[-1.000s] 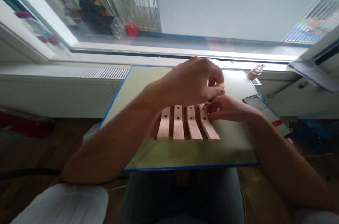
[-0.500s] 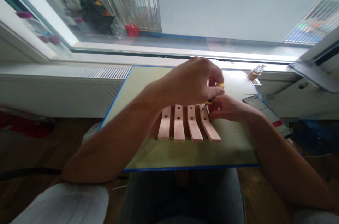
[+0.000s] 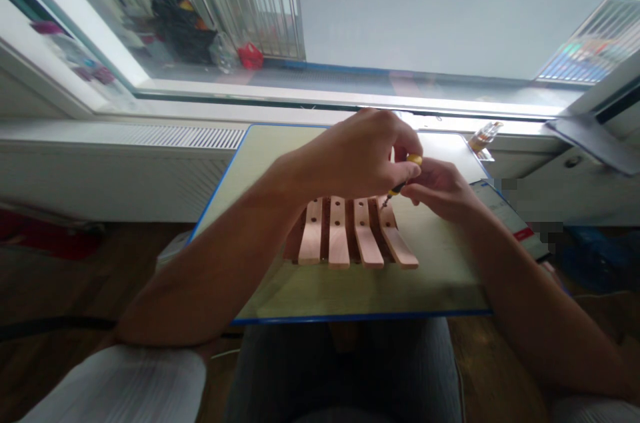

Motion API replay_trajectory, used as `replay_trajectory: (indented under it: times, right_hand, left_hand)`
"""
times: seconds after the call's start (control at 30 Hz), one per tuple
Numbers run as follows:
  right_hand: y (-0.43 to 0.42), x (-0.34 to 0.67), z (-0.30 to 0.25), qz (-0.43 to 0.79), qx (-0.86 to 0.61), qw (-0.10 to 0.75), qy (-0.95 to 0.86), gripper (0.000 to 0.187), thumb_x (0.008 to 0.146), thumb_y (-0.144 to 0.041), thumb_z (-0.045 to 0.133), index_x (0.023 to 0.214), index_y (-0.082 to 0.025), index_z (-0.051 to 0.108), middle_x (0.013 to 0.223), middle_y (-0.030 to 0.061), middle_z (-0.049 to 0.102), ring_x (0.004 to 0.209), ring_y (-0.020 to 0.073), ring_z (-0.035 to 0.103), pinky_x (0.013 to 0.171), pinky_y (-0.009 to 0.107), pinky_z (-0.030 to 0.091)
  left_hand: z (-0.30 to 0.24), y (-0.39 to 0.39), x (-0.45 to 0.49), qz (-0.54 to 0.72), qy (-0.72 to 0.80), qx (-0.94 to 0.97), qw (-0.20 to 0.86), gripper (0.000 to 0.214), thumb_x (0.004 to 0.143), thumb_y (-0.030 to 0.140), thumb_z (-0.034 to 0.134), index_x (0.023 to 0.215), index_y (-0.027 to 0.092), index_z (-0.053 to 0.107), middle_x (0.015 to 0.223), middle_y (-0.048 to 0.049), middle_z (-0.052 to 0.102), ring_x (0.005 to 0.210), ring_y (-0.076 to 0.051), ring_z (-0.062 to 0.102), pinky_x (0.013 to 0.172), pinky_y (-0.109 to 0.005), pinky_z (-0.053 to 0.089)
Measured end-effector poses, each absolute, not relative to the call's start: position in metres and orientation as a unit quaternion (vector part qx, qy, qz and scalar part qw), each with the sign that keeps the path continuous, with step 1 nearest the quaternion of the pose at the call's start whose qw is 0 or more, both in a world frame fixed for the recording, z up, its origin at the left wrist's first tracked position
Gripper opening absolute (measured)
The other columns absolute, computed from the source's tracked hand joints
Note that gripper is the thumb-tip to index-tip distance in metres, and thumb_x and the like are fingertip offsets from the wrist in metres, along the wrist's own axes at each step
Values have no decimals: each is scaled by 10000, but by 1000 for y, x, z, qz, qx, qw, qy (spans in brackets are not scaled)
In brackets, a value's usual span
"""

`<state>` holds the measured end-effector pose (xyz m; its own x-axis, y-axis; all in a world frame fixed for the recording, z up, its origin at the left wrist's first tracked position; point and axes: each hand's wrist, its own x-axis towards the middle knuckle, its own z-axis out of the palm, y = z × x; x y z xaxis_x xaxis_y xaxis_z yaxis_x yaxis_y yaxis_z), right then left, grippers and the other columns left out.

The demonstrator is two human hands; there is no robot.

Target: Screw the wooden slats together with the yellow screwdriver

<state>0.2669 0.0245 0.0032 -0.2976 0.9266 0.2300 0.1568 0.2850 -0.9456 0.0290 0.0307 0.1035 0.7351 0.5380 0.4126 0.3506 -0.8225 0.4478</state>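
A wooden piece of several pale slats [image 3: 350,236] with screw holes lies on a small blue-edged table [image 3: 260,156]. My left hand [image 3: 357,156] is closed round a small screwdriver [image 3: 403,182] with a yellow and black handle; its tip rests at the far end of the rightmost slat. My right hand [image 3: 440,190] is raised beside the screwdriver, its fingertips pinched on the handle just under my left hand.
A phone [image 3: 510,216] with a lit screen lies at the table's right edge. A small bottle [image 3: 484,136] stands at the far right corner. A window sill and radiator run behind the table. My legs are under the table's near edge.
My right hand has lifted off the slat and table and moved up to the screwdriver handle. My left hand and the slats have hardly moved.
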Motion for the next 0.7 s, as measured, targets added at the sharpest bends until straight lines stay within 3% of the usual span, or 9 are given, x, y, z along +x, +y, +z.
replay_trajectory:
  times: [0.27, 0.5, 0.7]
  right_hand:
    - [25, 263, 1, 436, -401, 469, -655, 202, 723, -182, 898, 856, -186, 746, 730, -16, 667, 575, 111, 577, 489, 260, 493]
    - [16, 265, 12, 461, -366, 486, -645, 61, 802, -239, 870, 845, -216, 834, 663, -6, 685, 535, 120, 558, 491, 290, 456]
    - [11, 260, 14, 455, -346, 464, -676, 271, 853, -470, 928, 851, -220, 824, 646, -7, 646, 524, 119, 521, 466, 294, 416]
  left_hand:
    - [106, 30, 29, 249, 231, 923, 181, 267, 908, 173, 627, 1048, 212, 850, 928, -66, 765, 877, -207, 665, 830, -395, 512]
    - [103, 34, 30, 251, 222, 926, 172, 307, 949, 152, 572, 1058, 226, 849, 1047, -73, 754, 1005, -217, 679, 947, -397, 521]
    - [101, 35, 30, 243, 223, 928, 173, 315, 964, 166, 592, 1081, 283, 861, 1177, -65, 730, 1177, -242, 667, 1077, -403, 518]
